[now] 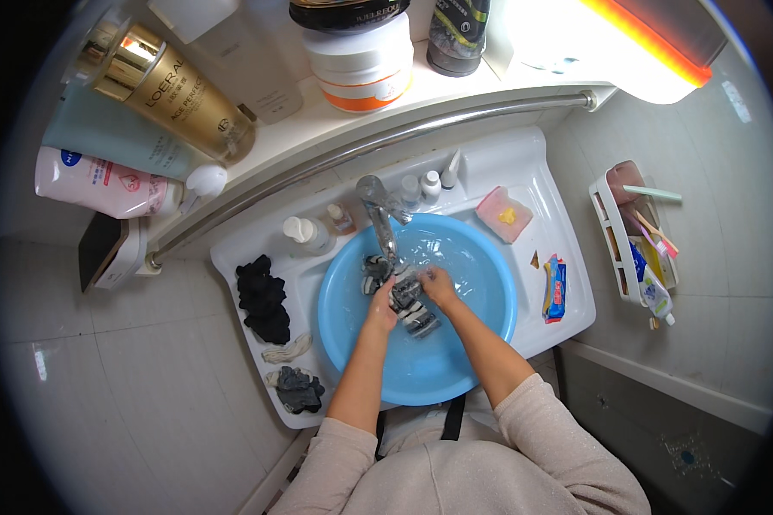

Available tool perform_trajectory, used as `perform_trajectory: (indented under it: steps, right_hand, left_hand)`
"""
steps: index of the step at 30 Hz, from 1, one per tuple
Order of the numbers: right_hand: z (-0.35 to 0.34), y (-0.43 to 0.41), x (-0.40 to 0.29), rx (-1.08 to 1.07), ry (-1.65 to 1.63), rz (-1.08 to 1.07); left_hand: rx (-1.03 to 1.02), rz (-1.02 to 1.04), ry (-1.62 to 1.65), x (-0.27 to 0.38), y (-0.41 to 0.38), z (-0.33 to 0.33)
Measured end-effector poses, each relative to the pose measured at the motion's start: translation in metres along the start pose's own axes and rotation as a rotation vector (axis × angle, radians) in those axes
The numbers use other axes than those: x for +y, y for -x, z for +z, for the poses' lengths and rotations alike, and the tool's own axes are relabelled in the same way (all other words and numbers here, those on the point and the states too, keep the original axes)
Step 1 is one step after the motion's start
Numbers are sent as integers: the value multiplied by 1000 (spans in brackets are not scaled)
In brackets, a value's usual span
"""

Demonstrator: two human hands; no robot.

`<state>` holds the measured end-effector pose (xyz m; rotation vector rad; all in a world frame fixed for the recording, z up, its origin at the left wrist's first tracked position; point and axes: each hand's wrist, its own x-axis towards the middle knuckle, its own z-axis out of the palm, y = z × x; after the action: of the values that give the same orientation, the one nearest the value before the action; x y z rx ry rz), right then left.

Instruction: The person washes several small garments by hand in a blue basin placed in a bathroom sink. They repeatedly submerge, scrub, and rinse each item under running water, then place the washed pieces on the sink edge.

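Both of my hands hold a wet grey, black and white striped cloth point(414, 313), probably a sock, over a blue plastic basin point(509, 302) of water. My left hand point(382, 305) grips its left edge, while my right hand point(437, 284) pinches it on the right with curled fingers. Water runs from the metal faucet point(380, 199) just above the cloth's upper end. A striped part point(377, 267) spreads to the left, under the stream. Whether it is one piece with the rest, I cannot tell.
Left of the basin on the white sink point(557, 225) lie black cloth point(262, 299), a cream cloth point(288, 349) and grey socks point(299, 389). A pump bottle point(308, 235) stands behind. Rightward are a pink sponge point(504, 214) and a blue packet point(555, 288). A metal rail point(373, 137) and a bottle-laden shelf point(283, 141) overhang the back.
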<state>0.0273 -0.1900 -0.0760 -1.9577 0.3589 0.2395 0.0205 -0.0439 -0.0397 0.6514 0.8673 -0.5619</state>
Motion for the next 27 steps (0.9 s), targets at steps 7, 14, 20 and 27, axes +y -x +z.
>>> perform_trajectory:
  steps: [7, 14, 20, 27]
  right_hand:
    - [-14, 11, -50, -144, -575, 461]
    - [6, 25, -58, 87, 52, 42]
    - [12, 70, -128, -126, 345, -485]
    - [17, 53, -120, 98, 509, -297]
  left_hand:
    - [-3, 102, 193, -5, -7, -8]
    - [263, 225, -89, -10, 5, 35]
    - [-472, -134, 826, -26, -49, -31]
    - [-488, 61, 548, -36, -72, -36]
